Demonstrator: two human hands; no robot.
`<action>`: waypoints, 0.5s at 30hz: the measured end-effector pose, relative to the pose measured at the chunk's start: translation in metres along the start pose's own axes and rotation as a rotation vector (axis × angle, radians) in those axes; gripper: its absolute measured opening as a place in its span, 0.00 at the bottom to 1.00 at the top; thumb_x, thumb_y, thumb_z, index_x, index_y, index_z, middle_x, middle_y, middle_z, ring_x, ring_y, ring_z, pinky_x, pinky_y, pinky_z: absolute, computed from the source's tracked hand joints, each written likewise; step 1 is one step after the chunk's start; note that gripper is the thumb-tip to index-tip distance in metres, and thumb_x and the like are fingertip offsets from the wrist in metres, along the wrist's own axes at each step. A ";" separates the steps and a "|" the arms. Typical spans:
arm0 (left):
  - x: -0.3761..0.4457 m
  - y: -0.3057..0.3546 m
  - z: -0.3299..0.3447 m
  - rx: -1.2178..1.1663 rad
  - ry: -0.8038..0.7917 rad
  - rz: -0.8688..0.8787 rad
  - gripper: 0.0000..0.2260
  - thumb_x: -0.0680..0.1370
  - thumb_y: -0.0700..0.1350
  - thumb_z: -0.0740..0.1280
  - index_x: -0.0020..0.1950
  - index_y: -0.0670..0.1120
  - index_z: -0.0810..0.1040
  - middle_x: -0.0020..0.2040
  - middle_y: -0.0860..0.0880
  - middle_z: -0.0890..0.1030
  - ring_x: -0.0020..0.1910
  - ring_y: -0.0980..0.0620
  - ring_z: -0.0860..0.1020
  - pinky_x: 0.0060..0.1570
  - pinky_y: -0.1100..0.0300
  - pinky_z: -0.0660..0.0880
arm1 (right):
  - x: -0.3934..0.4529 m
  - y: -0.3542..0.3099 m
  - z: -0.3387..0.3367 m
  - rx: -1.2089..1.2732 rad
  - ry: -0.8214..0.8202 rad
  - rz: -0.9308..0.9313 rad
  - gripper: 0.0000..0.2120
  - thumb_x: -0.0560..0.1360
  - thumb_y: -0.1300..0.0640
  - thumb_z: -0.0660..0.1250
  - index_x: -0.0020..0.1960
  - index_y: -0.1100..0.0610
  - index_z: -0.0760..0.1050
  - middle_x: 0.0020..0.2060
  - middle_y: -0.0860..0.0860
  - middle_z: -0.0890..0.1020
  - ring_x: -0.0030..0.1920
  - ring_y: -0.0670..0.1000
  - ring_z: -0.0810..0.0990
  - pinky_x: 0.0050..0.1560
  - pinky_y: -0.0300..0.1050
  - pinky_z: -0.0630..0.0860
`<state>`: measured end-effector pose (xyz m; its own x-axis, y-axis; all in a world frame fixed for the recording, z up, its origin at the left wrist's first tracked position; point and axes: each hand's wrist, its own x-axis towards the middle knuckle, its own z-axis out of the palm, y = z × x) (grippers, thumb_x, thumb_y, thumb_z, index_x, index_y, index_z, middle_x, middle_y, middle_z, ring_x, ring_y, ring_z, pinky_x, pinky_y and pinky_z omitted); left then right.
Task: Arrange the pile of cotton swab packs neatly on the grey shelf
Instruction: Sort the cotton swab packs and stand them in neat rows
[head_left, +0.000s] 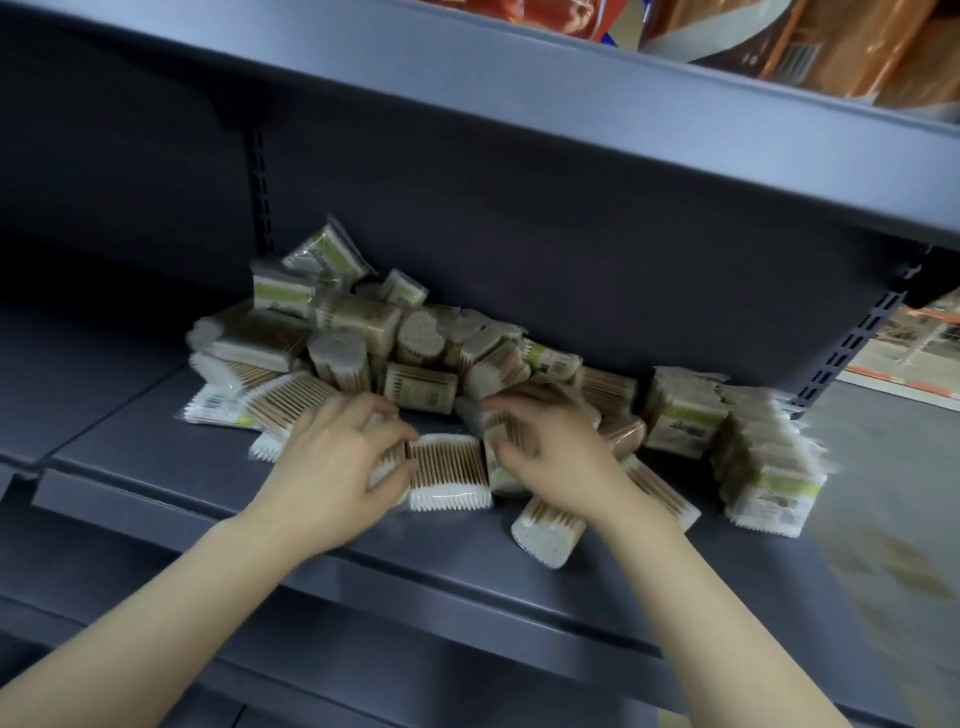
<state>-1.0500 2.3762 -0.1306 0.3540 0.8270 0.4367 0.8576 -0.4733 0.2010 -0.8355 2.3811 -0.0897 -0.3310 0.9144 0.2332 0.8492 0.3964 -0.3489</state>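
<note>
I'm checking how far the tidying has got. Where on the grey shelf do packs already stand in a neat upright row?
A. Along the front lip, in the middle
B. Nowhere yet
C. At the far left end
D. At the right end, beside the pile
D: an upright row of packs stands at the right end of the grey shelf, beside the jumbled pile where both hands work.

Print on the pack labels (680, 415) is too blurred to read. The right hand (550, 447) covers most of the pack beneath it. The row of packs (763, 467) at right is motion-smeared. Orange goods (852, 47) on the upper shelf are cut off by the top edge.
</note>
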 end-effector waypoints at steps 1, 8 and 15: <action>-0.001 -0.001 0.001 0.025 -0.028 0.014 0.17 0.70 0.58 0.58 0.46 0.51 0.82 0.49 0.49 0.79 0.46 0.43 0.77 0.45 0.50 0.73 | 0.002 -0.001 0.002 -0.004 -0.009 -0.014 0.19 0.74 0.56 0.64 0.65 0.52 0.72 0.60 0.51 0.77 0.61 0.51 0.73 0.60 0.41 0.68; -0.007 -0.002 0.003 0.004 -0.009 0.007 0.14 0.68 0.55 0.58 0.39 0.49 0.79 0.46 0.50 0.80 0.45 0.44 0.79 0.45 0.52 0.74 | 0.012 -0.016 0.019 -0.195 -0.200 -0.131 0.25 0.74 0.52 0.63 0.70 0.54 0.65 0.69 0.50 0.68 0.68 0.52 0.64 0.67 0.42 0.61; -0.012 -0.006 0.006 0.061 0.051 -0.031 0.14 0.65 0.51 0.56 0.38 0.48 0.79 0.44 0.49 0.80 0.40 0.45 0.79 0.39 0.55 0.74 | 0.022 -0.024 0.027 -0.230 -0.313 -0.129 0.29 0.74 0.51 0.64 0.72 0.55 0.61 0.70 0.51 0.65 0.70 0.52 0.61 0.67 0.41 0.57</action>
<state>-1.0568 2.3709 -0.1424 0.3088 0.8238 0.4754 0.8896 -0.4270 0.1621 -0.8744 2.3939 -0.1003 -0.5199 0.8534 -0.0385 0.8507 0.5131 -0.1141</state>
